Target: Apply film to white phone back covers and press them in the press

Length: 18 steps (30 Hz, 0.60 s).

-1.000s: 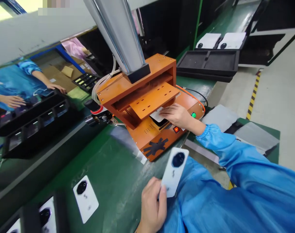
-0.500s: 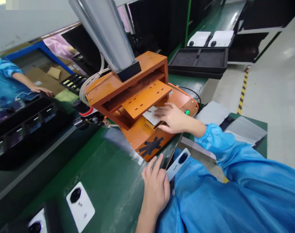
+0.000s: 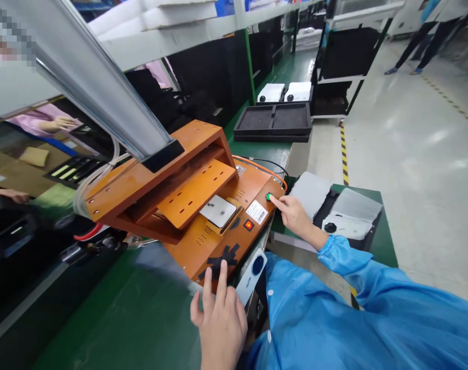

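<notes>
My right hand (image 3: 295, 218) reaches to the front corner of the orange press (image 3: 197, 192), its index fingertip on the green button (image 3: 268, 197) and the other fingers loosely bent. A white phone back cover (image 3: 218, 211) lies on the press bed, its far part under the raised orange plate (image 3: 199, 190). At the press's lower front corner, my left hand (image 3: 220, 321) has two fingers stretched out. Another pale phone back cover (image 3: 249, 277), with a round dark camera ring, sticks out beside the thumb; its lower end is hidden, and the left hand appears closed on it.
A red lit switch (image 3: 248, 225) and a label (image 3: 257, 211) sit beside the button. To the right, covers lie under translucent sheets on a green side table (image 3: 380, 246). Black trays (image 3: 272, 121) stand behind the press. A metal cylinder (image 3: 118, 87) rises above it.
My right hand has left the cover on the press bed and moved right to the green button. The view has swung right. My left hand stays by the press's front corner.
</notes>
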Each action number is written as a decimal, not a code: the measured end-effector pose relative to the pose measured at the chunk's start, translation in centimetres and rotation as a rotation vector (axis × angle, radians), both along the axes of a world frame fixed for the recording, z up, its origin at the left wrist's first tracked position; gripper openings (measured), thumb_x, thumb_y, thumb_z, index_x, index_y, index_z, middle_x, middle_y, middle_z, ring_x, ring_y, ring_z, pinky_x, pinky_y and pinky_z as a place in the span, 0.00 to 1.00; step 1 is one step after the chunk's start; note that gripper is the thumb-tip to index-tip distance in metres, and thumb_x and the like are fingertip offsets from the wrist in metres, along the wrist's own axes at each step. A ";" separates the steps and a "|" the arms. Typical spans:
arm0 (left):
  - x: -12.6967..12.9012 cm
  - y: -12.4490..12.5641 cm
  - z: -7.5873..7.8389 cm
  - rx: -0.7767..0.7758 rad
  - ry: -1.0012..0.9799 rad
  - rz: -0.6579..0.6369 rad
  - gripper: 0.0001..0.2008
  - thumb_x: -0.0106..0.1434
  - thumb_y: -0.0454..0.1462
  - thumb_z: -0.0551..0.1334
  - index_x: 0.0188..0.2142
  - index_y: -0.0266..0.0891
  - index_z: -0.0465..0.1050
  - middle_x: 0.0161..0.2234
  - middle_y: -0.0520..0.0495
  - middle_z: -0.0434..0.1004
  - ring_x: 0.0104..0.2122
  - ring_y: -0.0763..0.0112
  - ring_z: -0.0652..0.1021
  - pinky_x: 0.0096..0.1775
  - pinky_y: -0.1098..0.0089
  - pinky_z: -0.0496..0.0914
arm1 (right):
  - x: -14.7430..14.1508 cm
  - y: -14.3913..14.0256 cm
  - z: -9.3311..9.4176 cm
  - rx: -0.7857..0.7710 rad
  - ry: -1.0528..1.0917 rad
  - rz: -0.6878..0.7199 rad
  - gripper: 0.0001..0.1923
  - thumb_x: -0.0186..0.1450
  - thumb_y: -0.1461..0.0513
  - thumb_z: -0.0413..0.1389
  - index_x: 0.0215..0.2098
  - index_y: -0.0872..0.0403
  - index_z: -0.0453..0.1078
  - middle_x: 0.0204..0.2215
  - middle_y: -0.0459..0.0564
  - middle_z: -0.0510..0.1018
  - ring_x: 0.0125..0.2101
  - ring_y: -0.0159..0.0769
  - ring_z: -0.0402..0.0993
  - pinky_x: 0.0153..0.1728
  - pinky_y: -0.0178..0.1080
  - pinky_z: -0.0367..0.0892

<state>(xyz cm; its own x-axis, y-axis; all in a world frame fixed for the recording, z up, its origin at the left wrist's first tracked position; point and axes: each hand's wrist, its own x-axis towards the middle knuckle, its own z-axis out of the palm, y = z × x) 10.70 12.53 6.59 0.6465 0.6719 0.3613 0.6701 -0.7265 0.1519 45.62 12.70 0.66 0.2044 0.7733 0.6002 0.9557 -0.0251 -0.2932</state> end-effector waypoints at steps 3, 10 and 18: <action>0.1 -0.2 0.7 -0.006 -0.022 -0.016 0.06 0.62 0.31 0.58 0.29 0.41 0.67 0.67 0.42 0.65 0.68 0.44 0.61 0.59 0.43 0.51 | 0.2 0.1 0.1 0.028 0.071 0.030 0.31 0.68 0.70 0.45 0.67 0.49 0.63 0.45 0.56 0.73 0.44 0.44 0.69 0.49 0.51 0.70; -0.4 -4.5 0.4 -0.228 -0.406 0.022 0.11 0.67 0.30 0.50 0.41 0.44 0.69 0.39 0.41 0.77 0.47 0.56 0.75 0.49 0.51 0.63 | -5.3 -7.0 1.4 -0.392 0.659 0.702 0.34 0.63 0.53 0.65 0.65 0.50 0.63 0.47 0.53 0.76 0.42 0.40 0.76 0.43 0.42 0.76; -3.8 -6.0 -1.1 -0.251 -0.351 -0.140 0.16 0.65 0.33 0.53 0.45 0.49 0.76 0.39 0.46 0.82 0.42 0.55 0.80 0.44 0.52 0.71 | -10.8 -11.3 2.0 -0.452 1.049 0.572 0.14 0.71 0.52 0.56 0.41 0.52 0.77 0.37 0.49 0.83 0.38 0.38 0.81 0.41 0.40 0.77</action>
